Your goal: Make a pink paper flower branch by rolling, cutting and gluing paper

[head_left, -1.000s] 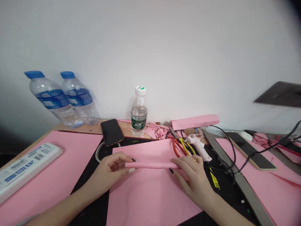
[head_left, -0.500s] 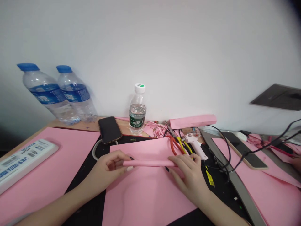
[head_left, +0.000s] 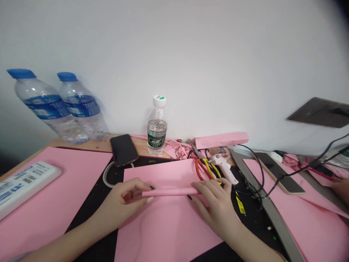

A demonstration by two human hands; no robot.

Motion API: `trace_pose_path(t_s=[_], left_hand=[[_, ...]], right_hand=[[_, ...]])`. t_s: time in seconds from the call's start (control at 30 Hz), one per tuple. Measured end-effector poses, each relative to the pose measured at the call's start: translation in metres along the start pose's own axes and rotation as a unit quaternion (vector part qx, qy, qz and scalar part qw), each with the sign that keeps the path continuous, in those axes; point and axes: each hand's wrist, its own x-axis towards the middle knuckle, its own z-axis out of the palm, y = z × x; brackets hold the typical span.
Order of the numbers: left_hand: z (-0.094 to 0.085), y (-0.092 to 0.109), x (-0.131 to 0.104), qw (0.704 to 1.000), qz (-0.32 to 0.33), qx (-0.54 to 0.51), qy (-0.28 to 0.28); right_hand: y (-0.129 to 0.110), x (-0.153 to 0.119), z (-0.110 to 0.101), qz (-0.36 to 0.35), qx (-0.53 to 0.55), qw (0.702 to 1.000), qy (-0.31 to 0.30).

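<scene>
A narrow pink paper roll (head_left: pixel 170 192) lies crosswise above a large pink paper sheet (head_left: pixel 158 233) on the black mat. My left hand (head_left: pixel 127 198) pinches its left end between thumb and fingers. At the right end, my right hand (head_left: pixel 214 202) grips it, fingers on top and thumb below, hiding that end. Just beyond my right hand lie red-handled scissors (head_left: pixel 199 169), yellow-handled pliers (head_left: pixel 211 169) and a white glue gun (head_left: pixel 225 168). A roll of clear tape (head_left: pixel 107 176) rests beyond my left hand.
A small water bottle (head_left: pixel 157 131) and a phone (head_left: pixel 124 150) stand and lie behind the sheet. Two large bottles (head_left: pixel 46 107) lean at back left. A white box (head_left: pixel 27 187) lies on pink paper at left. Cables (head_left: pixel 261 171) and another phone (head_left: pixel 280 173) are at right, near another person's hand (head_left: pixel 340 187).
The view has shifted slightly, so things appear a little further left. Both hands keep hold of the paper roll, with little visible change in their grip.
</scene>
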Motion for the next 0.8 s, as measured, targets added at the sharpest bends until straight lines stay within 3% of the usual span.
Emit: trace_pose_path(t_s=[0.53, 0.8], left_hand=[[0.008, -0.001, -0.005, 0.999, -0.002, 0.033, -0.037], [0.013, -0.004, -0.008, 0.998, 0.000, 0.041, -0.056]], right_hand=[[-0.009, -0.006, 0.010, 0.017, 0.047, 0.999, -0.004], [-0.015, -0.005, 0.012, -0.008, 0.045, 0.999, -0.006]])
